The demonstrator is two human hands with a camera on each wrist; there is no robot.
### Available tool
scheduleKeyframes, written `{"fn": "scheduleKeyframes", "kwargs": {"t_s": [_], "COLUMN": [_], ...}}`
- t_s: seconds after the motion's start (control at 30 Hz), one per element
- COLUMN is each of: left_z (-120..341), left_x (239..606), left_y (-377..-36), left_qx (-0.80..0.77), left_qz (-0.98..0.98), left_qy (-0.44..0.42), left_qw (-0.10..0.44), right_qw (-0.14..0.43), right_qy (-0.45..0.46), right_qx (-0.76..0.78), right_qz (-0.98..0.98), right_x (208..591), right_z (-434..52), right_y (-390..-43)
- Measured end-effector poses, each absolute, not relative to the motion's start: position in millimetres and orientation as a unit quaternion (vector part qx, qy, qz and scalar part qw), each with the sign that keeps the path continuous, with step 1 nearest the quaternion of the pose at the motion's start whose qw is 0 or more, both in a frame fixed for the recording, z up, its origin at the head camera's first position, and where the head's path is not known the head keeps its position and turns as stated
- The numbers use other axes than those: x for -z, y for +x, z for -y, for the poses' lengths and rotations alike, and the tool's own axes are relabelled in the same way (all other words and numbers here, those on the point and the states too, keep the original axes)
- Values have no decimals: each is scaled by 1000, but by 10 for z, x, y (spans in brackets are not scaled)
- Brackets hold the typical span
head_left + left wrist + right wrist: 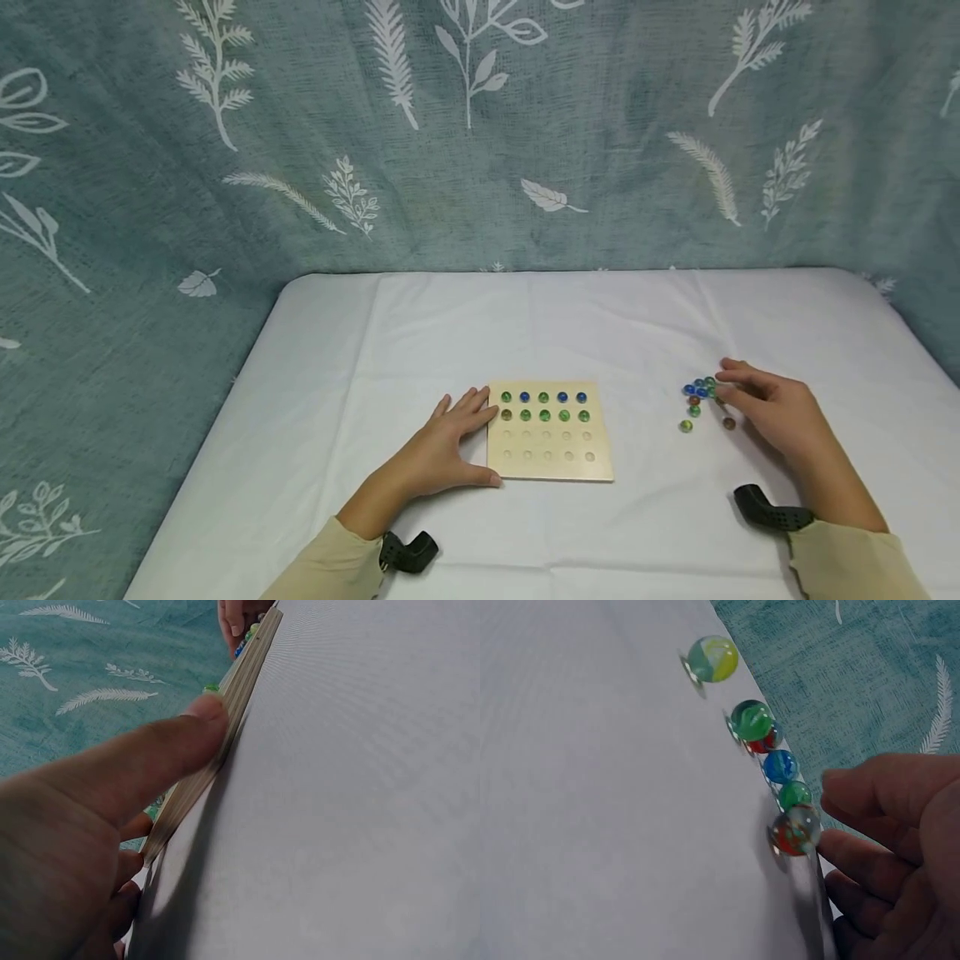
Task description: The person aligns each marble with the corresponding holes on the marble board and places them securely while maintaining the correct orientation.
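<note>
Currently, the left grip (446, 446), a bare hand with fingers and thumb spread apart, rests against the flat rectangular pale-wood board (553, 426), its fingers at the left edge and its thumb at the near left corner. The board lies just right of the left grip and well to the left of the right grip. Its two farther rows of hollows carry round green and blue glass marbles (543, 397), with a brownish one just beside the left fingertips; its two nearer rows show bare wood. The right grip (776, 412), also a bare hand, has its fingers bent, and the right wrist view shows a gap between thumb and fingertips. Just left of those tips sits the loose cluster of blue, green and red glass marbles (701, 392); a yellow-green glass marble (686, 426) lies on its near side, and a dark reddish-brown glass marble (729, 423) lies close below the right grip. Beneath both grips spreads the white cloth-covered tabletop (420, 333); beyond them hangs a teal fabric printed with white leaves (600, 83). Behind each grip, a black wrist device (408, 552) meets a beige sleeve (315, 567)
</note>
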State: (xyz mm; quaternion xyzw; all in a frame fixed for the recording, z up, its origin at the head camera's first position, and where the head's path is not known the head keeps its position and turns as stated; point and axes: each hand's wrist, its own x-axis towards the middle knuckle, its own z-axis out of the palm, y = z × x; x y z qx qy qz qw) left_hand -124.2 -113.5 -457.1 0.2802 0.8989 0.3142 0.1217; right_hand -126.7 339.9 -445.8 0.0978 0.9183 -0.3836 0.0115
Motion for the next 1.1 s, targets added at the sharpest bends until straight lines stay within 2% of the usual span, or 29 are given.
{"fn": "scheduleKeyframes", "kwargs": {"t_s": [0.37,0.7,1.1], "left_z": [1156,1162,1163], "left_x": [4583,4601,4591], "left_y": [-1243,-1253,-1255], "left_qx": [-292,-290,-299], "left_qz": [-898,-898,-895], "left_qy": [313,316,313], "left_qw": [105,102,107], "right_qw": [38,21,26], "right_qy": [62,53,52], "right_qx": [339,317,294], "right_qz": [-938,-947,-954], "right_x": [4422,4427,4429], "right_z": [-3467,-3442,-3429], "right_y": [-1209,-1207,-1207]}}
